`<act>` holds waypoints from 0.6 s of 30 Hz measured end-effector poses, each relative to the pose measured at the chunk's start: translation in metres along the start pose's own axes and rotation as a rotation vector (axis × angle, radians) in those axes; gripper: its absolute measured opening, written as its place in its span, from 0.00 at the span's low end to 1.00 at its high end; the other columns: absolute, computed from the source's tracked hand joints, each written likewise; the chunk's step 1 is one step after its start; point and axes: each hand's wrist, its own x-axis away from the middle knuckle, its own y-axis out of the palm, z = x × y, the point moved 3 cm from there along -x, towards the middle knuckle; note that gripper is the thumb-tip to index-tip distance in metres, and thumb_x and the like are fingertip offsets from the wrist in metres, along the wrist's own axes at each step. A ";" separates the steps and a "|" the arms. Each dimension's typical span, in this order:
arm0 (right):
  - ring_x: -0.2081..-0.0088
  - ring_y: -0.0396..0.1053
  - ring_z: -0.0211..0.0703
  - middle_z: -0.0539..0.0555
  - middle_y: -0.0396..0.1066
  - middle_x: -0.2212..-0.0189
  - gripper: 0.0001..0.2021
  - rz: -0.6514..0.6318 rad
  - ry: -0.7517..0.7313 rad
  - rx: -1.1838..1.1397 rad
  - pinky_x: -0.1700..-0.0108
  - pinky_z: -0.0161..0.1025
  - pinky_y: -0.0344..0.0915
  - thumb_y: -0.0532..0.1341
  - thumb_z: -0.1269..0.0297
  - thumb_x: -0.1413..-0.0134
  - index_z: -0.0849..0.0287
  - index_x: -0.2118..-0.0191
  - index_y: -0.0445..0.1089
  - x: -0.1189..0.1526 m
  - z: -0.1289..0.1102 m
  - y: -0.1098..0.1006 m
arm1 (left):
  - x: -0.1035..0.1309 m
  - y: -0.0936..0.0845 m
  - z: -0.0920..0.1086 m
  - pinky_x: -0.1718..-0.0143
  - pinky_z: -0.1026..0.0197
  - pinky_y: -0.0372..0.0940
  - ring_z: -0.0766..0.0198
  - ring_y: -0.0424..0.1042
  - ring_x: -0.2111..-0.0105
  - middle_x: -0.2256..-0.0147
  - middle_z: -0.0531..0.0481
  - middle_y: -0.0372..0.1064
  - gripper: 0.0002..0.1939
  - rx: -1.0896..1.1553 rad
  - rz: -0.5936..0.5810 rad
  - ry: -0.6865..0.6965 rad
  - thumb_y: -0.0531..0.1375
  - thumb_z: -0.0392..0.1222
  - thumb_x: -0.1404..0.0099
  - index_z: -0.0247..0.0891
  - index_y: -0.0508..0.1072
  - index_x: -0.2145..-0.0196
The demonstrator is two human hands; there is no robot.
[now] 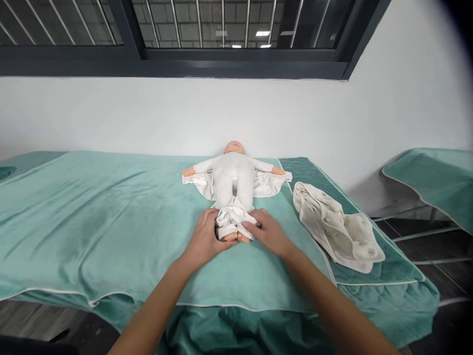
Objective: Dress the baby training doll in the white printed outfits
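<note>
A baby doll [235, 170] with a white cloth body lies on its back, head toward the wall and feet toward me. Bunched around its ankles are small white printed pants [233, 214], with the toes showing below the cuffs. My left hand [207, 234] grips the pants at the left side, its thumb by the foot. On the opposite side my right hand [269, 230] pinches the fabric between thumb and fingers. A white printed top [268, 183] lies spread open beneath the doll's back and arms.
A crumpled cream printed cloth [338, 224] lies to the right. Green sheets [121, 222] cover the bed, which meets a white wall [148, 116] under a barred window [236, 29]. Another green-covered surface [436, 177] stands at the far right.
</note>
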 end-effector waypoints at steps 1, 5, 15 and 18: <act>0.59 0.64 0.45 0.51 0.71 0.64 0.17 -0.049 -0.023 0.014 0.56 0.41 0.59 0.59 0.46 0.39 0.56 0.62 0.69 0.005 -0.006 -0.001 | 0.000 -0.002 0.001 0.43 0.46 0.62 0.48 0.62 0.43 0.47 0.41 0.62 0.37 -0.022 0.005 0.006 0.70 0.54 0.48 0.40 0.62 0.46; 0.54 0.66 0.52 0.55 0.72 0.57 0.26 -0.148 -0.025 0.118 0.54 0.43 0.61 0.70 0.45 0.53 0.58 0.55 0.69 0.017 -0.024 -0.011 | 0.000 -0.010 0.011 0.52 0.49 0.64 0.49 0.67 0.51 0.56 0.44 0.68 0.29 -0.093 -0.072 -0.057 0.68 0.57 0.47 0.39 0.65 0.56; 0.63 0.69 0.47 0.53 0.75 0.62 0.15 -0.319 0.315 -0.011 0.65 0.38 0.61 0.66 0.53 0.50 0.57 0.61 0.70 0.019 -0.054 -0.046 | 0.011 -0.058 0.056 0.56 0.57 0.68 0.53 0.72 0.54 0.53 0.49 0.73 0.30 0.371 -0.460 -0.320 0.67 0.51 0.47 0.40 0.69 0.49; 0.64 0.69 0.45 0.51 0.74 0.63 0.16 -0.427 0.302 -0.222 0.66 0.36 0.61 0.68 0.53 0.52 0.58 0.62 0.71 0.024 -0.067 -0.058 | 0.012 -0.069 0.071 0.49 0.53 0.67 0.50 0.70 0.49 0.50 0.50 0.73 0.30 0.515 -0.617 -0.301 0.67 0.45 0.47 0.42 0.70 0.46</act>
